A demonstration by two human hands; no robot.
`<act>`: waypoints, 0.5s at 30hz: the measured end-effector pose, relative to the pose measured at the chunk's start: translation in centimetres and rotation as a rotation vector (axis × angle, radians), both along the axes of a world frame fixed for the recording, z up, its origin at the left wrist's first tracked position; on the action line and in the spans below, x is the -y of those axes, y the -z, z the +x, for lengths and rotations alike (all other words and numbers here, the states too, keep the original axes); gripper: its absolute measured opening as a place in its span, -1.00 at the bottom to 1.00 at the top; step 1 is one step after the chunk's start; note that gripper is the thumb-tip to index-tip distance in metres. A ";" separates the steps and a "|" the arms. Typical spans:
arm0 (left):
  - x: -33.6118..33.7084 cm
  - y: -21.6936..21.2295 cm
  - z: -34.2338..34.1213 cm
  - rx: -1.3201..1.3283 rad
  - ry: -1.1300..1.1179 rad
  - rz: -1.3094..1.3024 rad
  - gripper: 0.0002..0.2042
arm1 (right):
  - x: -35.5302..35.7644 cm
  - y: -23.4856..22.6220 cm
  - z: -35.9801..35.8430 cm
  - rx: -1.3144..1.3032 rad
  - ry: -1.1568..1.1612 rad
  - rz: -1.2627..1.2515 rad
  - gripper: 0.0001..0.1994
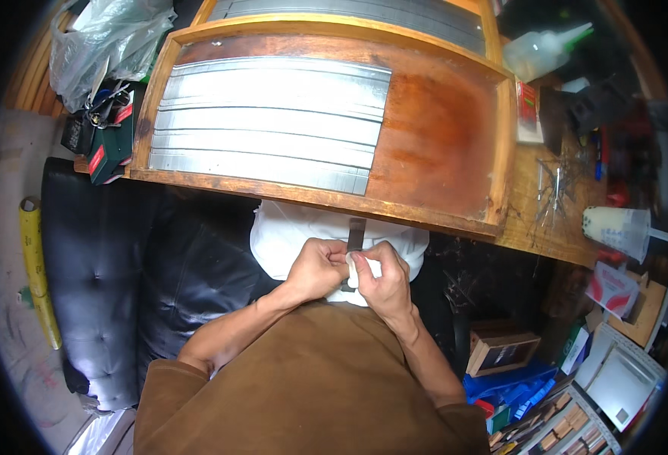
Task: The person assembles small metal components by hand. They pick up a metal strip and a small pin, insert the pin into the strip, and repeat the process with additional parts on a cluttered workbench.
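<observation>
Close in front of my body, both hands meet over a white cloth spread across my lap. A dark flat strip stands out between them, its upper end toward the table. My right hand is closed, thumb and fingers pinching a small white wad, cloth or tissue, against the strip. From the other side my left hand is closed too, its fingertips meeting at the strip and wad. What exactly the left fingers grip is hidden.
A wooden-framed tray with grey metal strips lies ahead on the table. A drink cup and squeeze bottle stand at right. Plastic bag and small boxes sit far left. A black padded seat is beside me.
</observation>
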State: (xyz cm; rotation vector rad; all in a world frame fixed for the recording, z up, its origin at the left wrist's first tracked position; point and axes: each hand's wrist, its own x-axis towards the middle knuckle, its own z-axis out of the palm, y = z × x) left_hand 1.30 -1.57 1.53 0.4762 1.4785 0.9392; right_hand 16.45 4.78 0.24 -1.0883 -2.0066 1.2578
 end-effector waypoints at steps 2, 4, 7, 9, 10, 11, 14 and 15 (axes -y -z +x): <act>0.0 0.1 -0.1 0.037 -0.001 -0.009 -0.92 | 0.1 0.0 0.7 0.017 0.039 0.000 -0.82; -0.2 0.3 -0.6 0.026 0.059 -0.005 -0.88 | -0.4 -0.4 1.0 0.102 0.099 0.046 -0.82; -0.2 -1.3 -0.3 0.051 0.015 -0.029 -0.87 | -0.6 -1.0 1.5 0.045 0.139 -0.090 -0.83; 0.5 0.7 -0.4 -0.103 0.105 -0.006 -0.85 | -0.6 -2.0 1.0 -0.066 0.061 -0.127 -0.83; 0.3 0.2 -0.6 -0.174 0.143 -0.002 -0.85 | -0.9 -2.1 0.3 -0.064 -0.043 -0.026 -0.83; 0.2 0.0 -0.6 -0.245 0.180 0.003 -0.85 | -0.8 -1.5 0.0 -0.033 -0.038 0.003 -0.84; 0.9 -0.2 0.4 0.065 -0.062 0.085 -0.85 | -1.1 -0.6 1.7 0.097 0.069 -0.120 -0.86; 1.0 -0.8 0.4 0.003 -0.022 0.140 -0.86 | -1.2 0.2 2.4 0.131 0.138 -0.191 -0.86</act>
